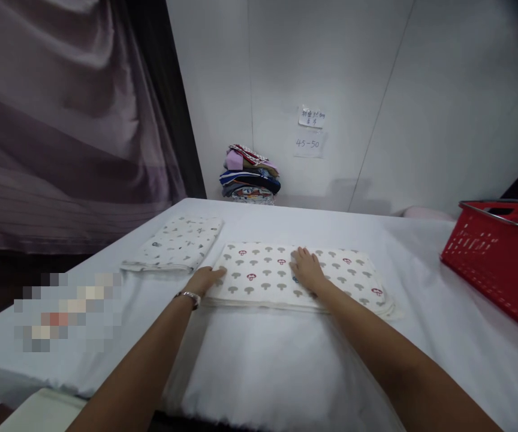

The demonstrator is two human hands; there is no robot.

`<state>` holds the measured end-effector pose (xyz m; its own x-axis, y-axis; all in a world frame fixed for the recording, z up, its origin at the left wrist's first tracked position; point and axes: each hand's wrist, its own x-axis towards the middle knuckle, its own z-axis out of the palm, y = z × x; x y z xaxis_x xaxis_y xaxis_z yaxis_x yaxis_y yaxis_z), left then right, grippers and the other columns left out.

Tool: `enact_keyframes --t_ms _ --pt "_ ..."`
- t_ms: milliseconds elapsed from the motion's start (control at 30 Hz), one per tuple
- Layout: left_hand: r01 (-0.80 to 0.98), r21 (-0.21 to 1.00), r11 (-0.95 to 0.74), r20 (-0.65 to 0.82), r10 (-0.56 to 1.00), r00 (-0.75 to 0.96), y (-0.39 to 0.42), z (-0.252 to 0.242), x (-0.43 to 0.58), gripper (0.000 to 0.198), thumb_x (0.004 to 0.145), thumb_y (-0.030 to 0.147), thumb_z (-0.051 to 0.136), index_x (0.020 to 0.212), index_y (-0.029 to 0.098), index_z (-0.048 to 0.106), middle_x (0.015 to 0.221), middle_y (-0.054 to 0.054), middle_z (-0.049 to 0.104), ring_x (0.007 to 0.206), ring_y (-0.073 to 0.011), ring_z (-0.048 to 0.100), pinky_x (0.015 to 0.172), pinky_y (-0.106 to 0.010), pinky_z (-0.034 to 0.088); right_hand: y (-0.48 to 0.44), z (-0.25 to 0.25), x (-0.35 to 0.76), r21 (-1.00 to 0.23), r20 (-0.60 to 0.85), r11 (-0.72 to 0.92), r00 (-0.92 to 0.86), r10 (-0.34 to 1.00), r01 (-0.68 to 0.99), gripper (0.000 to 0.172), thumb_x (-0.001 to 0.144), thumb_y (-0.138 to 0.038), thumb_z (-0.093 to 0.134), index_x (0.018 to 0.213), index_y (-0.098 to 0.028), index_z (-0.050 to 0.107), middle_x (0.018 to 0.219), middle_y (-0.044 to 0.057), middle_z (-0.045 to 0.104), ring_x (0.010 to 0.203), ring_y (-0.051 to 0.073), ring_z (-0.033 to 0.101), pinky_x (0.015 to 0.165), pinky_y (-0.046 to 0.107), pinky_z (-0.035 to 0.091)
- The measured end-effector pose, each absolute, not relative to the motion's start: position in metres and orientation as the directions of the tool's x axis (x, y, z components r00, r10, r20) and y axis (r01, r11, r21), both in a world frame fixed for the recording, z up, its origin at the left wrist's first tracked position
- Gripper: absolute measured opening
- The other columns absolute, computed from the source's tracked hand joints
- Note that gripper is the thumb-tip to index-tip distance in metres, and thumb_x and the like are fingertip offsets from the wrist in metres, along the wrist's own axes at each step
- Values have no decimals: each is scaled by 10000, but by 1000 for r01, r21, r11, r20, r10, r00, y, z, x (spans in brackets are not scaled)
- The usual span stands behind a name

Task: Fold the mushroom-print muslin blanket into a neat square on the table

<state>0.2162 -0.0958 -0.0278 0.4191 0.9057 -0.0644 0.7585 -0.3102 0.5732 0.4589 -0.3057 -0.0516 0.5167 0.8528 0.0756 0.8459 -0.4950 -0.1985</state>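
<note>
A white cloth with grey, red and blue mushroom prints (pixel 265 282) lies folded in a long flat rectangle across the table in front of me. My left hand (pixel 207 279) is at its left end, fingers closed on the edge; the undersides of those fingers are hidden. Near the cloth's middle, my right hand (pixel 307 270) rests flat with its fingers spread on the top layer. Farther left lies a second folded white cloth with small scattered prints (pixel 180 243), apart from both hands.
A white-covered table (pixel 259 366) is under the cloths. On the right stands a red perforated basket (pixel 502 258) with a metal handle. Folded fabrics (pixel 250 174) are piled beyond the far edge, near paper signs (pixel 310 132) on the wall. A curtain (pixel 61 132) hangs at left.
</note>
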Motion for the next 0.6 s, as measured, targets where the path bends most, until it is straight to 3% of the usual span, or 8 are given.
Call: enact_keyframes --t_ms 100,267,400,533,600 --pt "730 667 -152 -228 891 393 -98 -23 214 397 640 491 649 811 133 669 866 -129 708 838 -286 649 690 -334 485 -305 -56 461 -186 35 -507 522 853 842 496 949 -346 266 1392 -135 341 1500 125 236 1382 258 159 1093 460 124" --pt "525 836 160 -404 827 392 -105 -17 213 417 669 518 669 789 119 663 872 -128 715 831 -237 665 693 -303 526 -302 -57 463 -191 65 -509 528 847 839 473 944 -331 275 1369 -147 370 1493 119 256 1373 253 182 1082 456 161" --pt "496 814 302 -501 796 339 -108 -14 216 316 680 439 698 748 134 649 884 -125 716 815 -235 677 679 -302 546 -301 -60 462 -173 79 -529 547 833 831 481 949 -331 257 1373 -129 363 1494 124 252 1372 256 179 1086 467 144" --pt "449 805 387 -580 673 460 -110 -10 217 222 701 371 685 758 158 662 830 -89 722 806 -226 680 715 -306 555 -301 -63 460 -162 79 -528 544 835 834 495 946 -336 248 1371 -113 370 1489 122 264 1365 266 193 1086 472 143" --pt "466 825 318 -542 676 498 -111 -5 218 232 721 391 657 762 163 669 796 -88 720 796 -231 682 708 -316 559 -301 -63 460 -163 78 -524 541 838 836 496 945 -338 248 1371 -118 372 1489 122 266 1366 264 190 1085 472 145"
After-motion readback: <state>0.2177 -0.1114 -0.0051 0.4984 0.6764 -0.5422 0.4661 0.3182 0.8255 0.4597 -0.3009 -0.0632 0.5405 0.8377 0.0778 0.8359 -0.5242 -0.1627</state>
